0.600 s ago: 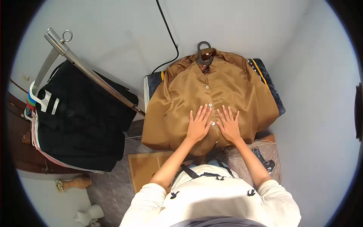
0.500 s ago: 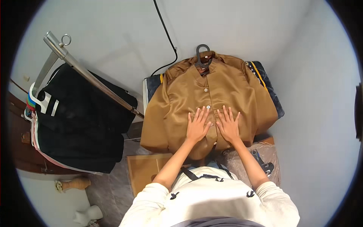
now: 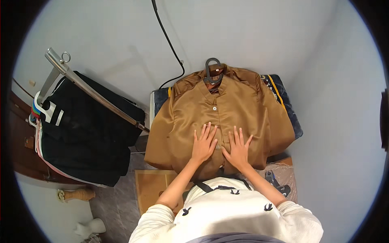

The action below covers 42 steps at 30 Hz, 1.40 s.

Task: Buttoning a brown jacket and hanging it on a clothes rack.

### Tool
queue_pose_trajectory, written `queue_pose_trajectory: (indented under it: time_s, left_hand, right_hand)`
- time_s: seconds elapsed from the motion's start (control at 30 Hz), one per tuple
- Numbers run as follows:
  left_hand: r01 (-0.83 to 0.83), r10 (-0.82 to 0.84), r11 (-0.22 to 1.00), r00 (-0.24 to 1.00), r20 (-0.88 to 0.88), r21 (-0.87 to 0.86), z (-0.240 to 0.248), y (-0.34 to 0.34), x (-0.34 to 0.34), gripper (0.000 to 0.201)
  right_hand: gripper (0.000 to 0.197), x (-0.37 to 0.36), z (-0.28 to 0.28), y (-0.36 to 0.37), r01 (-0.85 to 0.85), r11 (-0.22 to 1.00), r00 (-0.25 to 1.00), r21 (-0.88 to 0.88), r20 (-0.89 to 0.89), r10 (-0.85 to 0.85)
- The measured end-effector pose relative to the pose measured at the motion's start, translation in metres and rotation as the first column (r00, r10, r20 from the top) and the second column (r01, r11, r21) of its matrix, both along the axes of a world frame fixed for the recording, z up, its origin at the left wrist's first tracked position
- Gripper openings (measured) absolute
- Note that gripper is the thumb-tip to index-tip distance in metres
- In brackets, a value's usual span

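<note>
A shiny brown buttoned shirt [image 3: 239, 107] lies spread face up, its collar away from me and its sleeves out to both sides. A black hanger [image 3: 212, 73] sits inside the neck, its hook sticking out past the collar. My left hand [image 3: 204, 145] rests flat on the shirt front, left of the button line, fingers spread. On the other side of that line, my right hand [image 3: 238, 148] presses flat too, fingers apart and thumb toward the middle. Neither hand grips anything. Under the shirt shows a dark patterned padded cloth [image 3: 289, 103] with yellow stripes.
At left, black garments [image 3: 87, 133] hang on white hangers [image 3: 48, 111] from a metal rail [image 3: 95, 93]. A black cable [image 3: 170, 42] runs down the wall. Below lie a wooden panel [image 3: 152, 186], dark sandals [image 3: 277, 184] and a vase [image 3: 79, 195].
Both hands have slid a little lower over the shirt and stay flat. The whole scene sits slightly lower and further left in view.
</note>
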State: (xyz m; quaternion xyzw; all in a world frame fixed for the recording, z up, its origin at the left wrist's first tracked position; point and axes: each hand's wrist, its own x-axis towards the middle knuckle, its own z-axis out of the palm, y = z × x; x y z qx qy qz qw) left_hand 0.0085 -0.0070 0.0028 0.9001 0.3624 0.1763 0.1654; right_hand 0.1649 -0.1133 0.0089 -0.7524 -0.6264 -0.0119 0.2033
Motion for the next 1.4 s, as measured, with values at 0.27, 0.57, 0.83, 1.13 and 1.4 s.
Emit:
queue_pose_trajectory:
  time_s: [0.27,0.57,0.83,1.13,1.4]
  left_hand:
    - [-0.232,0.231,0.971,0.973,0.015,0.055,-0.001,0.031,0.047,0.059]
    - [-0.255,0.253,0.967,0.963,-0.095,-0.008,-0.025,0.033,0.051,0.060]
    - [-0.219,0.217,0.971,0.976,0.024,0.092,-0.010,0.052,0.049,0.059]
    - [-0.264,0.280,0.956,0.951,-0.132,0.131,-0.028,0.083,0.057,0.064]
    - [-0.255,0.261,0.960,0.964,-0.047,0.113,-0.030,0.085,0.058,0.062]
  right_hand:
    - [0.076,0.034,0.005,0.122,0.068,0.996,0.984,0.052,0.159,-0.076]
    - [0.073,0.030,-0.032,0.100,0.039,0.997,0.999,-0.070,-0.002,-0.039]
    - [0.051,0.035,-0.009,0.086,0.021,0.998,1.000,-0.065,-0.002,-0.021]
    - [0.056,0.057,-0.030,0.127,0.038,0.999,0.992,-0.029,0.119,-0.034]
    - [0.055,0.058,-0.030,0.128,0.039,0.999,0.996,0.005,0.083,-0.039]
